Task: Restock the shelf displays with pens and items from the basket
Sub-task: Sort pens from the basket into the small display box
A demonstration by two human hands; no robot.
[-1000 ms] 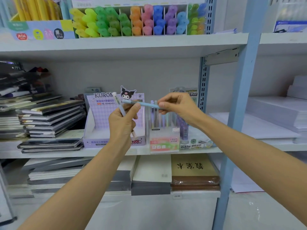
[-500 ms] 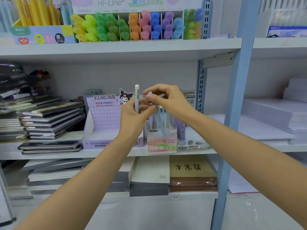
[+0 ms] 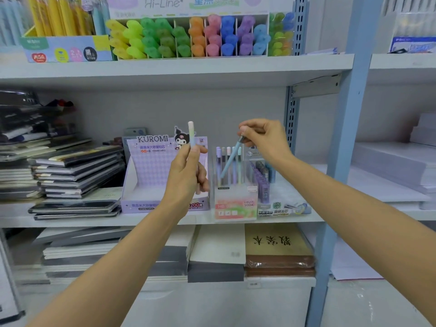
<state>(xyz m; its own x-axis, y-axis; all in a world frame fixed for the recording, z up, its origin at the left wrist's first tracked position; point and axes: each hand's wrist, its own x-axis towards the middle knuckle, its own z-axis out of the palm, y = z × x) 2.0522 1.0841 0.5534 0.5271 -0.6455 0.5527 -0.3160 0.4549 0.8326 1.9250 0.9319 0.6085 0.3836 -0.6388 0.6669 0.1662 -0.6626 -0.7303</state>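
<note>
Shelving [image 3: 165, 221] faces us: our left hand [image 3: 186, 175] fingers grip a pastel pen [image 3: 191, 134] upright; our right hand [image 3: 266, 140] pinches a blue pen [image 3: 230, 159] slanting, seemingly into the clear pen box [image 3: 236, 210].

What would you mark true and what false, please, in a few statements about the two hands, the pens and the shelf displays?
1. The left hand holds a pale green pen upright. True.
2. The right hand is empty. False: it pinches a blue pen that slants down into the clear Fruit Soda display.
3. The Kuromi display box stands to the left of the Fruit Soda display. True.
4. The coloured highlighters stand on the same shelf as the Kuromi display box. False: they stand on the upper shelf, above both hands.
</note>
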